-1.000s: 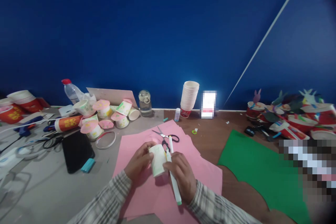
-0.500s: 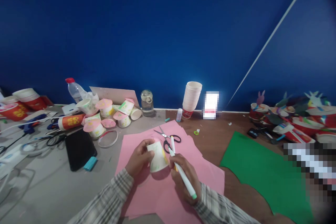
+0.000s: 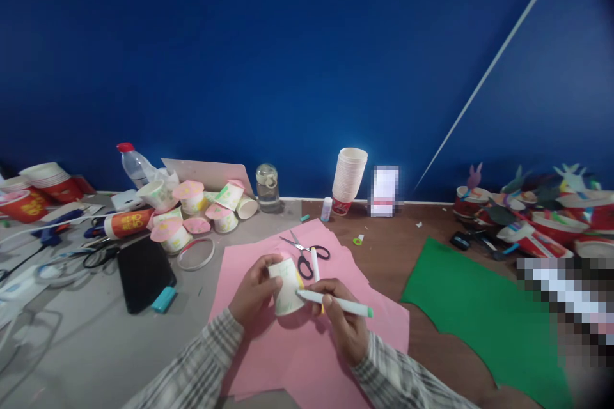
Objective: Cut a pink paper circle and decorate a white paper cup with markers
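My left hand [image 3: 256, 291] is closed on a white paper cup [image 3: 286, 297] with faint green marks and a yellow patch at its right side. The cup is tipped over its wide rim, above pink paper [image 3: 268, 358]. In my right hand [image 3: 343, 316] is a white marker [image 3: 338, 302] with a green end, its tip at the cup's right side. A bit of yellow, perhaps a cap, shows under the right fingers. Just beyond the hands lie black-handled scissors [image 3: 305, 254] and a second white pen [image 3: 315, 263] with a yellow end.
Decorated paper cups [image 3: 192, 198] and a roll of tape [image 3: 196, 254] sit at left, near a black phone [image 3: 145, 273]. A glass jar [image 3: 267, 188], a glue stick [image 3: 326, 209] and stacked cups [image 3: 350, 172] line the back. Green paper [image 3: 470, 313] lies at right.
My right hand has turned the marker from steeply slanted to nearly level and brought its tip onto the cup's side. The left hand and cup stay about where they were.
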`<state>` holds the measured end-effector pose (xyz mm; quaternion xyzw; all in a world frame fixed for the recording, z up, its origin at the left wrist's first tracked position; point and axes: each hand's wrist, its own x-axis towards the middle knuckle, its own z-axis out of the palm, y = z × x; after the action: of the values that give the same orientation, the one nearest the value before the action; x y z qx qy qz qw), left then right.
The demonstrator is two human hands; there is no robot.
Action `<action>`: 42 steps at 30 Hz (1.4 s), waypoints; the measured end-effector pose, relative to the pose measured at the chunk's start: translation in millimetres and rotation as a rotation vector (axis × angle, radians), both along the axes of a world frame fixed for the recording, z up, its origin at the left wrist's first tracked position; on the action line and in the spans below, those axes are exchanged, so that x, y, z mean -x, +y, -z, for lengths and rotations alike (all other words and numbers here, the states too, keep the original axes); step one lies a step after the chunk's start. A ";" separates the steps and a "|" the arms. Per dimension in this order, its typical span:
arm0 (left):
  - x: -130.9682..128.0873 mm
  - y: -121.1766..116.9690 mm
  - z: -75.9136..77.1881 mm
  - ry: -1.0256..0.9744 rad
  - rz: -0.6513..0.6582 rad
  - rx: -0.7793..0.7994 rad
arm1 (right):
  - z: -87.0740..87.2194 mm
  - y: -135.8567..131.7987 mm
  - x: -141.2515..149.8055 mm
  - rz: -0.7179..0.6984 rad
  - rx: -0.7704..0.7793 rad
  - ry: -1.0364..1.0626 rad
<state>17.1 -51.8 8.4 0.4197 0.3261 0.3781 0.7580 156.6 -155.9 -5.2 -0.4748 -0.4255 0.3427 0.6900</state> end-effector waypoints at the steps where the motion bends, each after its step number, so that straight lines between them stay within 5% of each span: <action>1: 0.3 0.1 0.3 -0.008 0.004 -0.021 | 0.5 -0.1 0.5 0.005 0.003 0.014; 15: 1.6 2.5 5.8 -0.012 0.015 -0.098 | 6.8 1.6 0.5 0.002 0.017 0.049; 32: -1.8 -2.1 -5.1 -0.043 -0.017 -0.052 | 5.1 2.0 -5.1 0.013 -0.029 -0.022; 38: -1.8 0.3 -3.3 0.050 -0.056 -0.063 | -25.8 15.4 -31.5 0.340 -0.165 -0.135; 42: 0.5 5.1 1.9 0.079 -0.063 -0.052 | -31.0 37.9 -84.8 0.568 -0.003 -0.037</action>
<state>16.6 -46.7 6.6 0.4435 0.3589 0.3934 0.7210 241.4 -118.0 25.8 -0.5801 -0.2886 0.1262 0.7512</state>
